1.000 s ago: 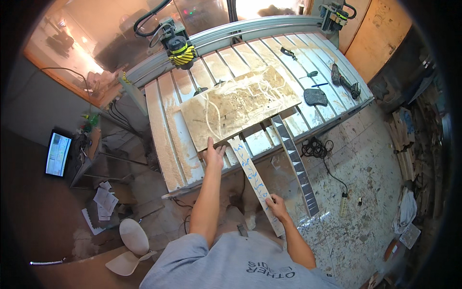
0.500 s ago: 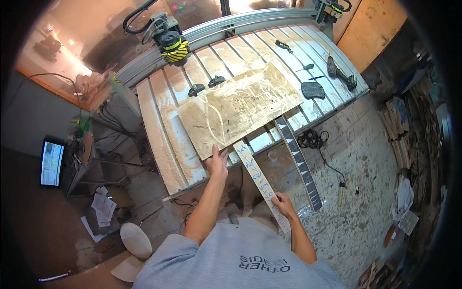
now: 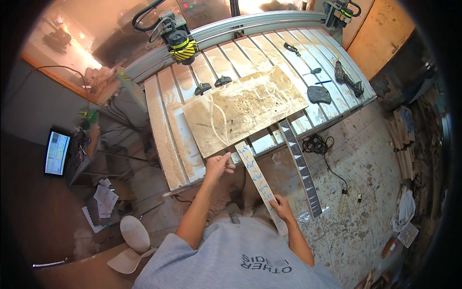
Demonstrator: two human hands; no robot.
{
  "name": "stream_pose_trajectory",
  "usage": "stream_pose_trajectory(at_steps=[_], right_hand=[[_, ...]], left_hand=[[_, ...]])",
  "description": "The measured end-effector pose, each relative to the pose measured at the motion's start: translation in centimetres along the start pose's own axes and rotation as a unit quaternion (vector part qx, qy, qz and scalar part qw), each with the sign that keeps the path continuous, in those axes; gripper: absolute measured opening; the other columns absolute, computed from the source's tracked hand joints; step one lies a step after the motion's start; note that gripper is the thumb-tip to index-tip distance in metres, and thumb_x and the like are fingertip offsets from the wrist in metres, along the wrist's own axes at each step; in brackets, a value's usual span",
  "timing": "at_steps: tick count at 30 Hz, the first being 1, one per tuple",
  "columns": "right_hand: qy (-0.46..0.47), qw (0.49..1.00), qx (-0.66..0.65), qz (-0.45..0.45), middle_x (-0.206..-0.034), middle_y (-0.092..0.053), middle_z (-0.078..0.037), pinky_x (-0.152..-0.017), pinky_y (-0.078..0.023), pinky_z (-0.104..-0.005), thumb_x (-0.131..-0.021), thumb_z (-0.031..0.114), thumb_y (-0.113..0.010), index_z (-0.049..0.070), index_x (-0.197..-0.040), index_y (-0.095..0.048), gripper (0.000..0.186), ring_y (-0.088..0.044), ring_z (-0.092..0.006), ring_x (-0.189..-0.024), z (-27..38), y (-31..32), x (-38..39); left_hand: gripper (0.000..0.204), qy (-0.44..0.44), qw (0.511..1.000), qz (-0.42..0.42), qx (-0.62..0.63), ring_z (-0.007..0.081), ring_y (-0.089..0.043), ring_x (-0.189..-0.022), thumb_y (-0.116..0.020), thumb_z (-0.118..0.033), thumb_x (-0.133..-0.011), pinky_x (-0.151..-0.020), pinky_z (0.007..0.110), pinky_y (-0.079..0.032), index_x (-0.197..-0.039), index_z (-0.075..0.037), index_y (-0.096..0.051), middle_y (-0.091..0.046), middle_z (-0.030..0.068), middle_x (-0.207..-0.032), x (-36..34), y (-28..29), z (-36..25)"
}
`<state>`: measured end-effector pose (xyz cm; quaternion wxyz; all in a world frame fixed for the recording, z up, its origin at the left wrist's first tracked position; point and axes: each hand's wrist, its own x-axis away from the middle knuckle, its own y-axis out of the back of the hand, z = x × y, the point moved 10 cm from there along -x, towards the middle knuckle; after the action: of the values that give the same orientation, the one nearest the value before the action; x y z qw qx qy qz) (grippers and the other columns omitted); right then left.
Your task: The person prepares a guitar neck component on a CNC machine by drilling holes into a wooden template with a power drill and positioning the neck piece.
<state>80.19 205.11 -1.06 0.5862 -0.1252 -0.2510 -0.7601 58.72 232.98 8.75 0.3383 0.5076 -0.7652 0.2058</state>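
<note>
Right hand (image 3: pixel 281 208) has a pale strip with blue vine drawings (image 3: pixel 258 178) pinched near its lower end, the rest running up and away from that grip. Just right of the grip is a black strip with pale triangles (image 3: pixel 301 168). Left hand (image 3: pixel 219 166) sits up-left of it, curled, can't tell if anything's inside. Beyond both: a carved board (image 3: pixel 245 111), then a striped spindle (image 3: pixel 183 49) farther up-left.
</note>
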Motion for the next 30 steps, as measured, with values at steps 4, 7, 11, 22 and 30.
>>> stream_pose_trajectory(at_steps=[4,7,11,22,30], right_hand=[[-0.014,1.000,-0.023,-0.007,-0.098,-0.075,-0.013,-0.084,-0.052,-0.0355,-0.100,0.029,-0.069,-0.001,-0.113,-0.072,0.033,-0.068,-0.0204,-0.091,0.5,-0.2,0.5],[-0.010,0.999,-0.030,-0.002,-0.097,-0.075,-0.012,-0.083,-0.052,-0.0354,-0.100,0.028,-0.069,-0.001,-0.113,-0.072,0.032,-0.068,-0.0204,-0.090,0.4,-0.5,0.3],[-0.038,0.997,-0.062,-0.015,-0.096,-0.075,-0.012,-0.082,-0.052,-0.0352,-0.100,0.027,-0.069,-0.001,-0.112,-0.073,0.031,-0.067,-0.0201,-0.089,-1.6,-0.3,0.2],[0.003,0.997,0.055,-0.056,-0.088,-0.069,-0.011,-0.078,-0.049,-0.0386,-0.104,0.037,-0.064,-0.003,-0.111,-0.069,0.041,-0.062,-0.0196,-0.084,2.4,-0.3,-1.4],[0.012,0.979,0.162,-0.122,-0.089,-0.071,-0.028,-0.075,-0.050,-0.0546,-0.101,0.052,-0.066,0.002,-0.098,-0.068,0.049,-0.068,-0.0511,-0.088,5.4,-0.9,-1.9]], left_hand=[[0.030,-0.351,0.864,-0.228,-0.279,0.0312,-0.076,-0.100,-0.068,-0.030,-0.101,-0.088,0.039,-0.058,-0.106,0.000,-0.069,-0.078,0.0185,-0.104,1.7,3.9,-9.8],[0.036,-0.512,0.772,-0.191,-0.325,0.0387,-0.062,-0.132,-0.064,-0.020,-0.102,-0.111,0.046,-0.047,-0.134,-0.005,-0.068,-0.068,0.0213,-0.139,-1.3,3.1,-13.4],[0.044,-0.495,0.716,-0.115,-0.478,0.0383,-0.039,-0.153,-0.062,-0.022,-0.104,-0.124,0.058,-0.029,-0.147,-0.017,-0.063,-0.049,0.0155,-0.161,-5.6,0.1,-12.5],[0.044,-0.482,0.692,-0.053,-0.534,0.0350,-0.037,-0.152,-0.063,-0.036,-0.104,-0.120,0.054,-0.030,-0.147,-0.027,-0.065,-0.048,0.0101,-0.161,-5.5,0.4,-13.4],[0.043,-0.443,0.718,-0.064,-0.533,0.0302,-0.030,-0.157,-0.057,-0.039,-0.108,-0.127,0.052,-0.022,-0.150,-0.030,-0.063,-0.040,0.0045,-0.168,-5.9,0.6,-12.8]])
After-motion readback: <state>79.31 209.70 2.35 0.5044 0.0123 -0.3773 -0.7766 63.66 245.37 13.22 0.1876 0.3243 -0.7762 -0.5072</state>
